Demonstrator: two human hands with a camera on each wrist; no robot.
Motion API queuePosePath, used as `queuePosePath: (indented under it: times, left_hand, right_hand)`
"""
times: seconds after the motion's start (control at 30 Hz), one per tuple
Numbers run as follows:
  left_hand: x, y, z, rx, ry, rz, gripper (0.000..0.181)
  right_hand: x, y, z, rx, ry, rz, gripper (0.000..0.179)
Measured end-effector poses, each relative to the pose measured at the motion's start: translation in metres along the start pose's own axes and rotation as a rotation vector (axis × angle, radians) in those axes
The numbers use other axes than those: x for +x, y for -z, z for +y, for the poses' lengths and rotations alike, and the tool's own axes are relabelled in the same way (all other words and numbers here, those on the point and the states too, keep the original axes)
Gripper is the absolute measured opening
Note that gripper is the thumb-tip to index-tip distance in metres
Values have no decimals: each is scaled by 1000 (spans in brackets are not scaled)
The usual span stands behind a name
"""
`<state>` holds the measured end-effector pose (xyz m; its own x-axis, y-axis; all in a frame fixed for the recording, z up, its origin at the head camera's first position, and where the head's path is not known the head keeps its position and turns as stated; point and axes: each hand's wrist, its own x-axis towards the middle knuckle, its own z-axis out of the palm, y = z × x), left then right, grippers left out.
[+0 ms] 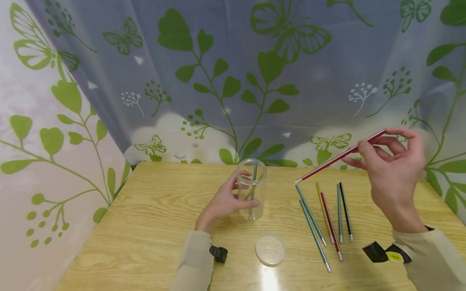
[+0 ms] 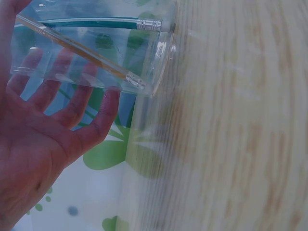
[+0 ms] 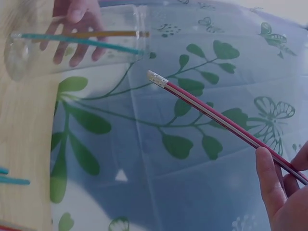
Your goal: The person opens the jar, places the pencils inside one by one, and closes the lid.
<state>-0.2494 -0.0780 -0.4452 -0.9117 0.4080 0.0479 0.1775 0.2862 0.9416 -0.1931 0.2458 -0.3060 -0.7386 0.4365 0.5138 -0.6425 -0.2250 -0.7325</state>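
Observation:
My left hand point(image 1: 229, 198) grips a clear plastic jar point(image 1: 259, 202) that stands upright and uncapped on the table. Inside it lean a teal pencil point(image 2: 96, 23) and a yellow pencil point(image 2: 77, 48), their eraser ends at the bottom. To the right, my right hand point(image 1: 395, 169) pinches a red pencil point(image 1: 338, 157) above the table. That pencil slants down toward the jar, with its white eraser end lowest and pointing left. Thumb and fingers hold it near the opposite end, as the right wrist view point(image 3: 284, 187) also shows.
Several pencils lie on the table right of the jar: teal point(image 1: 314, 234), yellow point(image 1: 324, 210), red point(image 1: 331, 226) and black point(image 1: 346, 212). A round clear lid point(image 1: 270, 249) lies in front of the jar. Behind the wooden table point(image 1: 145, 226) hangs a leaf-patterned curtain point(image 1: 218, 81).

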Motion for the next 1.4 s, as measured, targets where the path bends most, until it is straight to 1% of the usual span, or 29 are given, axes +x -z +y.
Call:
queuePosePath:
  times: [0.27,0.47,0.53,0.8,1.03,1.2,1.4]
  left_hand:
    - [-1,0,1,4,3,0,79]
    - [0,1,0,7,0,1,79]
    - [0,1,-1,3,-1,1,79]
    - [0,0,-1,-5,-10,1,77]
    - [0,0,-1,-2,-4,2,77]
    - [1,0,-1,-4,-13,-3,76]
    - [1,0,-1,-3,-17,-4,75]
  right_hand:
    - [2,-19,-5,92,25,0,41]
    - [3,-33,-6,159,28,-12,42]
    - [3,-36,-6,164,26,-21,43]
    - [0,-51,-1,121,23,-68,43]
    - [-3,-66,4,98,43,-106,43]
    - [-7,-73,11,85,50,-147,43]
    - [-13,-78,22,21,55,-199,41]
